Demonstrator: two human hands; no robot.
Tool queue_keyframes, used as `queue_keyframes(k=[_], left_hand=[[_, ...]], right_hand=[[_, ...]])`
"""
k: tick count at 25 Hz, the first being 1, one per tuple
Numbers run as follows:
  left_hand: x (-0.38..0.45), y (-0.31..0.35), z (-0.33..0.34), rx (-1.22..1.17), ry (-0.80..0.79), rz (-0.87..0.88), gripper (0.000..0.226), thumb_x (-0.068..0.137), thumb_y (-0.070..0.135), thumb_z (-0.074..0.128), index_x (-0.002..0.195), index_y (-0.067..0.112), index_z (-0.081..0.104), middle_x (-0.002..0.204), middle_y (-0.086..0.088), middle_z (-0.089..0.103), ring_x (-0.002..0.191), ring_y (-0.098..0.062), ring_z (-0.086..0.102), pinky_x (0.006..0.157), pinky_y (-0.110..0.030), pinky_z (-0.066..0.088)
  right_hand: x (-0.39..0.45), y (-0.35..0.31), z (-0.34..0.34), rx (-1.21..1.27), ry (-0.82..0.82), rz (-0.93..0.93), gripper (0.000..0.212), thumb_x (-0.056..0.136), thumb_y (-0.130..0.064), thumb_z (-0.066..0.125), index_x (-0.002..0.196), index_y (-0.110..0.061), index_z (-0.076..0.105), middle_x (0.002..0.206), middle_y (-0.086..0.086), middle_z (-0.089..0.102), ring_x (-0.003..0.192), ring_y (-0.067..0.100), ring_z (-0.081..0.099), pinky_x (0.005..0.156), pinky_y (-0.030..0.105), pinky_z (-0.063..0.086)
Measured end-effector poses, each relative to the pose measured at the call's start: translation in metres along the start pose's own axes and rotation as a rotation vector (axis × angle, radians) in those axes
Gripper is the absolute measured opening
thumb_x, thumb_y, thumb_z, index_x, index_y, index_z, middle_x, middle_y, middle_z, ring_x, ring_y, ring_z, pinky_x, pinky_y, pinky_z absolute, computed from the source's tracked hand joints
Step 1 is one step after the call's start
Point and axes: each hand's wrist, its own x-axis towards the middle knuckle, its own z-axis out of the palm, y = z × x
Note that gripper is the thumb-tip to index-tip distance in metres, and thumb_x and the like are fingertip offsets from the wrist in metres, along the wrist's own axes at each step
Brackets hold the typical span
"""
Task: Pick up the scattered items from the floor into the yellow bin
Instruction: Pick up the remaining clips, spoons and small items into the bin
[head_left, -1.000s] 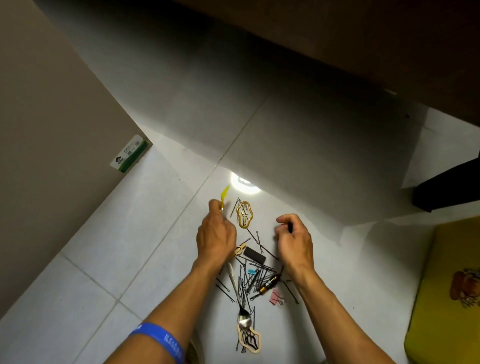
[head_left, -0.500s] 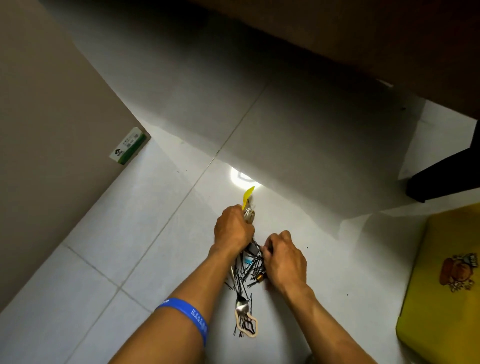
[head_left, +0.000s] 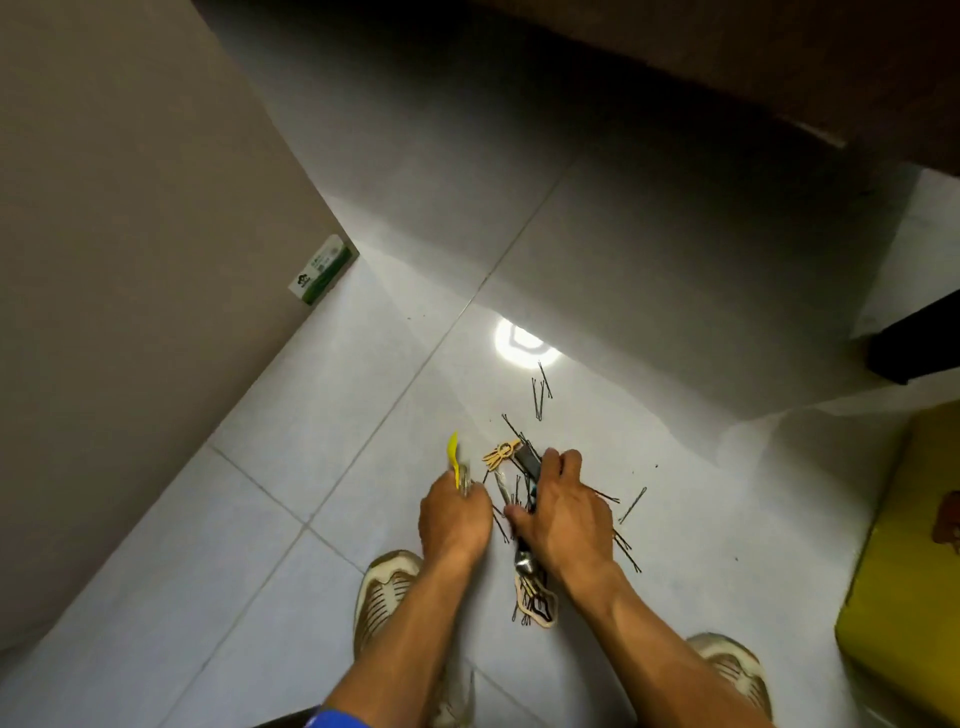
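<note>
My left hand (head_left: 455, 514) grips a yellow plastic clip (head_left: 453, 457) that sticks up past its fingers. My right hand (head_left: 563, 512) is curled round a bunch of black hairpins (head_left: 514, 499) and a dark flat clip (head_left: 527, 458), with a tan wooden clip (head_left: 501, 453) at its top. A metal spoon (head_left: 524, 560) and a tan oval clip (head_left: 540, 605) lie under my right wrist. Loose hairpins (head_left: 540, 392) lie farther out, and one hairpin (head_left: 632, 505) lies to the right. The yellow bin (head_left: 904, 597) stands at the right edge.
A tan cabinet wall (head_left: 130, 260) fills the left, with a green and white box (head_left: 322, 269) at its foot. A dark furniture leg (head_left: 914, 343) stands at the right. My two shoes (head_left: 384, 597) are on the white tiles below my arms.
My hands have drawn back toward my feet with the gathered items. A few hairpins are left lying on the tile farther out. The view has tilted down, showing my shoes.
</note>
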Motion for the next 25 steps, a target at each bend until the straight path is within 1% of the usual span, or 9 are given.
queue_keyframes(k=[3,7,9,11,13,15,17,21,25], left_hand=[[0.003,0.007,0.021,-0.186,-0.057,-0.017,0.021,0.095,0.027,0.051,0.100,0.014,0.066,0.100,-0.009,0.071,0.092,-0.028,0.065,0.081,-0.034,0.050],[0.013,0.010,0.034,-0.331,-0.102,-0.031,0.018,0.096,0.019,0.052,0.094,0.012,0.068,0.095,-0.014,0.072,0.091,-0.033,0.067,0.086,-0.046,0.054],[0.012,0.010,0.033,-0.412,-0.138,-0.040,0.021,0.098,0.022,0.051,0.092,0.012,0.068,0.085,-0.011,0.072,0.079,-0.030,0.068,0.079,-0.041,0.057],[0.008,0.009,0.031,-0.488,-0.184,-0.043,0.022,0.099,0.026,0.052,0.094,0.015,0.069,0.070,-0.002,0.069,0.065,-0.018,0.065,0.064,-0.029,0.056],[0.001,0.013,0.028,-0.530,-0.215,-0.025,0.020,0.098,0.027,0.053,0.093,0.018,0.070,0.072,0.004,0.072,0.067,-0.012,0.069,0.062,-0.026,0.055],[-0.012,0.023,0.018,-0.565,-0.241,0.010,0.022,0.097,0.029,0.055,0.082,0.019,0.067,0.065,0.005,0.068,0.055,-0.008,0.063,0.054,-0.024,0.049],[-0.034,0.041,0.005,-0.583,-0.278,0.058,0.026,0.096,0.031,0.055,0.075,0.017,0.061,0.060,-0.002,0.060,0.046,-0.012,0.052,0.049,-0.026,0.043],[-0.094,0.090,-0.011,-0.631,-0.377,0.150,0.030,0.096,0.033,0.056,0.091,0.005,0.065,0.079,-0.027,0.068,0.066,-0.034,0.062,0.068,-0.055,0.054],[-0.181,0.147,0.003,-0.632,-0.577,0.307,0.028,0.094,0.031,0.056,0.082,0.007,0.062,0.075,-0.029,0.058,0.066,-0.036,0.054,0.059,-0.046,0.045]], right_hand=[[0.009,-0.001,0.004,0.045,0.013,-0.002,0.037,0.092,-0.040,0.052,0.118,-0.016,0.042,0.114,0.007,0.051,0.088,0.032,0.065,0.062,0.036,0.040],[0.022,-0.002,0.011,0.154,-0.028,-0.031,0.026,0.095,-0.036,0.048,0.106,-0.013,0.047,0.104,0.010,0.059,0.089,0.036,0.063,0.063,0.036,0.037],[0.029,0.000,0.009,0.334,-0.091,-0.004,0.023,0.094,-0.033,0.052,0.102,-0.012,0.051,0.097,0.009,0.063,0.088,0.033,0.061,0.066,0.036,0.041],[0.031,0.005,0.001,0.588,-0.194,0.046,0.018,0.095,-0.029,0.055,0.100,-0.012,0.057,0.089,0.003,0.066,0.082,0.024,0.063,0.070,0.035,0.048],[0.027,0.013,-0.011,0.877,-0.289,0.110,0.016,0.095,-0.027,0.058,0.099,-0.012,0.063,0.087,0.003,0.070,0.080,0.022,0.066,0.076,0.039,0.053],[0.018,0.019,-0.028,1.081,-0.348,0.127,0.016,0.096,-0.027,0.060,0.097,-0.012,0.065,0.079,0.006,0.070,0.071,0.025,0.065,0.069,0.040,0.053],[0.003,0.023,-0.052,1.215,-0.374,0.092,0.017,0.097,-0.027,0.058,0.090,-0.013,0.064,0.062,0.004,0.056,0.053,0.018,0.049,0.051,0.031,0.041],[-0.040,0.034,-0.111,1.416,-0.255,0.092,0.019,0.100,-0.022,0.053,0.083,-0.014,0.059,0.060,0.001,0.046,0.049,0.010,0.039,0.041,0.022,0.029],[-0.103,0.082,-0.186,1.594,0.013,0.090,0.021,0.100,-0.019,0.052,0.080,-0.011,0.053,0.054,0.002,0.040,0.045,0.011,0.036,0.038,0.022,0.029]])
